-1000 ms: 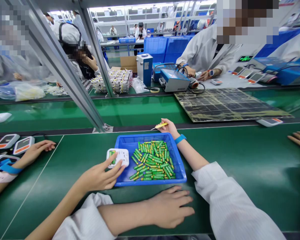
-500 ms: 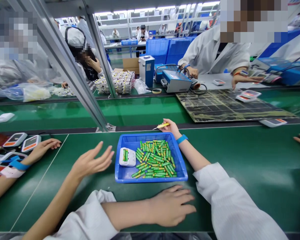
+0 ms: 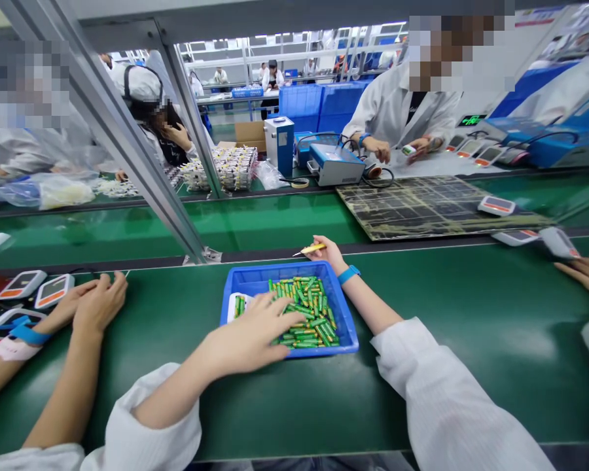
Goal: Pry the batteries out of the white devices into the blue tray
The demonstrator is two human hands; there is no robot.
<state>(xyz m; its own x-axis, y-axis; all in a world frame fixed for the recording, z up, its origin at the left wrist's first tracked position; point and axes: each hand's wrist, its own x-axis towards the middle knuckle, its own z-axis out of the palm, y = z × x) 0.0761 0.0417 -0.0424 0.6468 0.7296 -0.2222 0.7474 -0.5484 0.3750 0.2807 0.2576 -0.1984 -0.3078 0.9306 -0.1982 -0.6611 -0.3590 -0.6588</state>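
Observation:
My left hand [image 3: 255, 330] reaches over the front left of a blue plastic tray [image 3: 352, 337], palm down with its fingers apart and nothing seen in them. Under and beyond its fingers lies a heap of green-and-gold batteries [image 3: 319, 307]. Partly hidden behind this hand, a white device [image 3: 232, 307] with batteries in its open back rests at the tray's left side. My right hand [image 3: 331, 252] is at the tray's far right corner, closed around a slim yellow pointed tool [image 3: 314, 248] whose thin tip points left.
A neighbour's hands [image 3: 101, 304] are at the left beside several white-and-orange devices [image 3: 53, 291]. Another person's hand [image 3: 586, 275] reaches in at the right edge, near a device [image 3: 559, 243]. A metal post [image 3: 177, 222] rises behind the tray; beyond lies a dark gridded board [image 3: 422, 206].
My left hand has moved from the table in front of the tray up over the batteries. The neighbour's nearer hand has withdrawn left, away from the tray. My right hand still holds the yellow tool.

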